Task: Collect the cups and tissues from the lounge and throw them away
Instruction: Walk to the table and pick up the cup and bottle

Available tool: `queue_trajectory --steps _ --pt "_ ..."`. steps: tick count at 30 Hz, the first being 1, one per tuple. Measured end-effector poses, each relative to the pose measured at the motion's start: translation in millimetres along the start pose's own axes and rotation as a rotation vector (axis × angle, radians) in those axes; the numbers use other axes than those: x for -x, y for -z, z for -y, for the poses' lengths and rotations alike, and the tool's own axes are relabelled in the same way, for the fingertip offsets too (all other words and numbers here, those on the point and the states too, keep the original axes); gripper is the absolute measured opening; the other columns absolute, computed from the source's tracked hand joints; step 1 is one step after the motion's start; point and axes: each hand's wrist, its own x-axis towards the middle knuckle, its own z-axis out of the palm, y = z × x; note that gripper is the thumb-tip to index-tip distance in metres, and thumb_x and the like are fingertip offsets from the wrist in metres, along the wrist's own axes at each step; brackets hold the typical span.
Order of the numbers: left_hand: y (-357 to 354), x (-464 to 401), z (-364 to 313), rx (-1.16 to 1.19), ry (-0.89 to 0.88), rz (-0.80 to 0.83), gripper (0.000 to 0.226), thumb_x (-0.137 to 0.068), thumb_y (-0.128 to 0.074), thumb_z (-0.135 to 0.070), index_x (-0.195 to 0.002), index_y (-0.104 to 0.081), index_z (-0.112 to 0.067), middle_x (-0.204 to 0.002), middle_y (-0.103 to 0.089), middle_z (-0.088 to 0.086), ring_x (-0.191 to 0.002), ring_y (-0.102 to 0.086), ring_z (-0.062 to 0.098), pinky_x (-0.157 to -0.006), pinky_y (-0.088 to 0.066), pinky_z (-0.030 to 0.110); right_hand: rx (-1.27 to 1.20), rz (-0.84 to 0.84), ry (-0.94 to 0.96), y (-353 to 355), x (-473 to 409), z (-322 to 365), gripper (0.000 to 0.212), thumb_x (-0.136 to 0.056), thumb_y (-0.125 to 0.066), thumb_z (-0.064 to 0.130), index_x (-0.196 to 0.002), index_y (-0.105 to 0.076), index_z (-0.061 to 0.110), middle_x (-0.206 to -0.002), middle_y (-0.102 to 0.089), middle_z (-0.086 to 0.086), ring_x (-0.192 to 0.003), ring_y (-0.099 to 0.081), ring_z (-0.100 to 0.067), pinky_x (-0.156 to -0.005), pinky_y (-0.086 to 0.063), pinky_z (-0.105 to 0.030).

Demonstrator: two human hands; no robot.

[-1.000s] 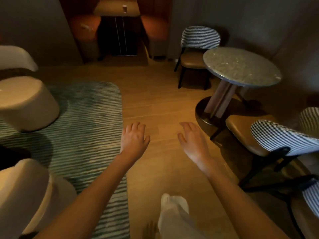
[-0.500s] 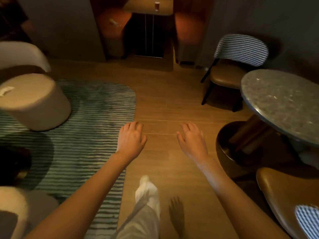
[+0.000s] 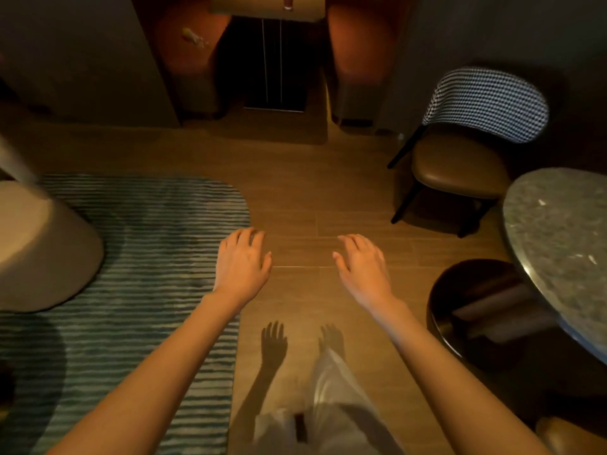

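Wooden floor (image 3: 295,198) leads to a dim booth far ahead, where a cup (image 3: 288,2) stands on the surface (image 3: 236,3) and a tissue (image 3: 195,37) lies on the orange seat (image 3: 187,50). Left hand (image 3: 241,264) and right hand (image 3: 361,267) are open and hold nothing. I think this is the walking-over step; next, reach for the cup.

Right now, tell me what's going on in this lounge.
A person is on a wooden floor facing a booth, left hand and right hand held out open and empty. Nothing is collected yet. A cup stands on the booth table ahead, and what looks like crumpled tissue lies on the left orange seat.
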Motion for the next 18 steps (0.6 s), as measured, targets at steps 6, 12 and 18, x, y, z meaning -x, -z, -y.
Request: queue_trajectory --steps 6,12,18 --pt "-18 -159 3 0.001 0.022 0.011 0.044 -0.094 -0.044 -0.036 -0.132 -0.048 -0.015 -0.136 -0.050 0.008 -0.126 -0.043 0.028 -0.102 -0.037 0.042 -0.017 -0.045 0.048 1 -162 -29 0.041 -0.100 -0.040 0.033 -0.136 -0.048 0.016 -0.137 -0.051 -0.001 -0.133 -0.039 -0.020 -0.111 -0.030 -0.037" --pt "9 -323 -6 -0.013 0.080 -0.055 0.047 -0.093 -0.046 -0.039 -0.133 -0.047 -0.015 -0.137 -0.049 0.008 -0.129 -0.041 0.027 -0.105 -0.035 0.042 -0.039 -0.062 0.102 33 -333 -47 0.041 -0.099 -0.040 0.033 -0.136 -0.047 0.017 -0.138 -0.051 -0.002 -0.133 -0.039 -0.020 -0.111 -0.029 -0.036" --pt "3 -431 20 -0.041 0.175 -0.024 0.053 -0.091 -0.046 -0.048 -0.133 -0.047 -0.017 -0.136 -0.049 0.006 -0.129 -0.040 0.025 -0.106 -0.034 0.040 -0.053 -0.001 0.174 30 -471 -44 0.041 -0.100 -0.040 0.033 -0.137 -0.047 0.017 -0.140 -0.050 -0.003 -0.135 -0.038 -0.019 -0.112 -0.028 -0.035"
